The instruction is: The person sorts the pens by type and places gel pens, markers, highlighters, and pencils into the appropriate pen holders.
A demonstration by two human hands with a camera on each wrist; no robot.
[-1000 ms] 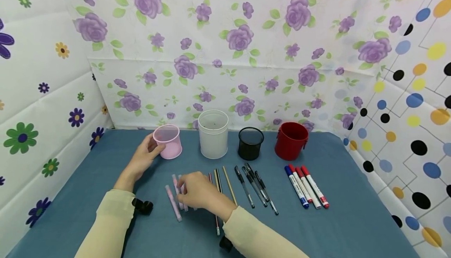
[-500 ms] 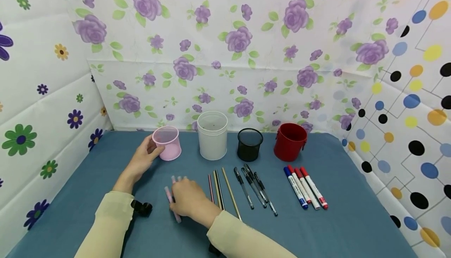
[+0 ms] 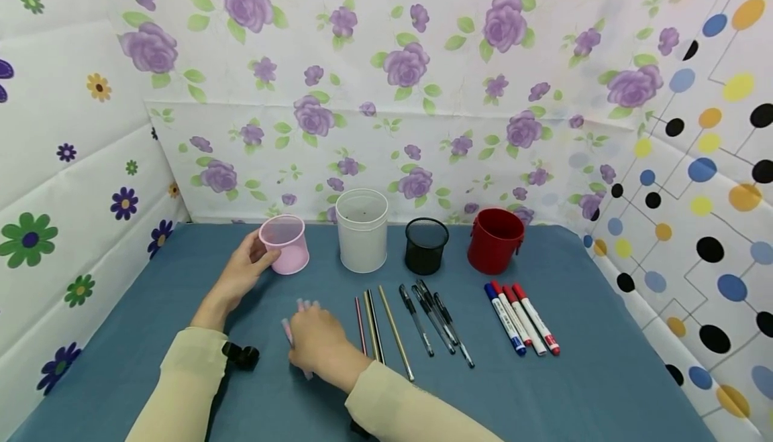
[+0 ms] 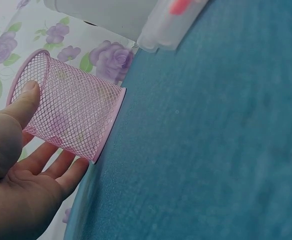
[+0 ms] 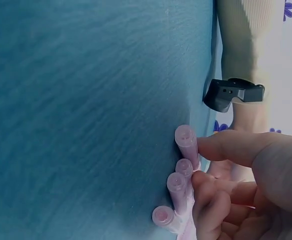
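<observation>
A pink mesh pen cup point(image 3: 292, 255) stands at the back left of the table. My left hand point(image 3: 243, 269) holds it by the side, thumb near the rim and fingers around the far side, as the left wrist view shows. Lower and to the right, my right hand point(image 3: 323, 343) reaches down over several pale pink markers with translucent ends. In the right wrist view, its thumb and index finger pinch the outermost pink marker point(image 5: 187, 142). Beside that one lie the other pink markers point(image 5: 177, 187), partly hidden by the fingers.
A white cup point(image 3: 364, 247), a black mesh cup point(image 3: 425, 255) and a red cup point(image 3: 492, 249) line the back. In front lie several pencils point(image 3: 395, 335), black gel pens point(image 3: 417, 321) and whiteboard markers point(image 3: 512, 320) on the blue tablecloth point(image 3: 592, 375).
My right hand has shifted left from the middle pink markers to the outermost one and now covers most of it. The left hand stays at the pink cup.
</observation>
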